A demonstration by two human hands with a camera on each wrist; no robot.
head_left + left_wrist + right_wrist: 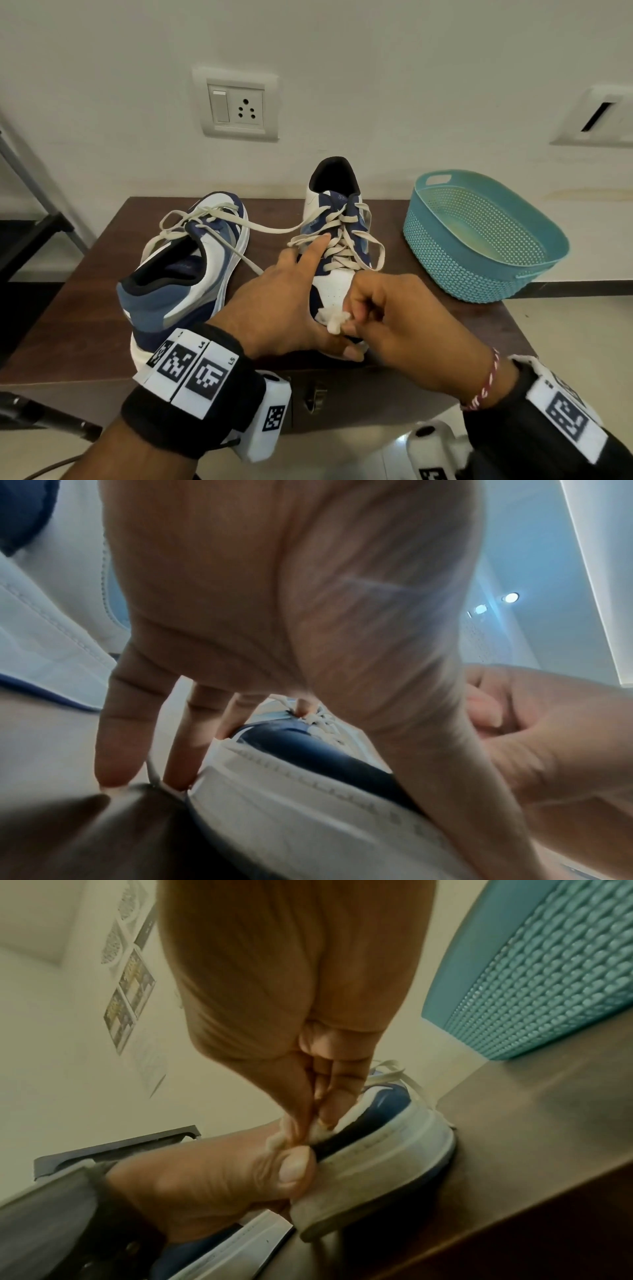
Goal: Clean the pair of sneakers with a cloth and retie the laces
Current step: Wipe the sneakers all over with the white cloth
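Note:
Two white-and-blue sneakers stand on a dark brown table (85, 308). The left sneaker (191, 270) has its heel toward me. The right sneaker (337, 240) points its toe at me, and its cream laces (342, 253) lie loose. My left hand (291, 294) steadies this shoe's toe: the straight index finger presses on the laces and the thumb lies against the front of the sole (377, 1164). My right hand (387, 315) pinches a small white cloth (334, 320) against the toe cap. The right wrist view shows the cloth (322, 1133) at the sole's upper edge.
A teal perforated basket (445, 253) sits at the table's right end, close to the right sneaker. A long lace (267, 226) runs loose between the two shoes. A wall socket (239, 106) is on the wall behind. A dark rack leg stands at far left.

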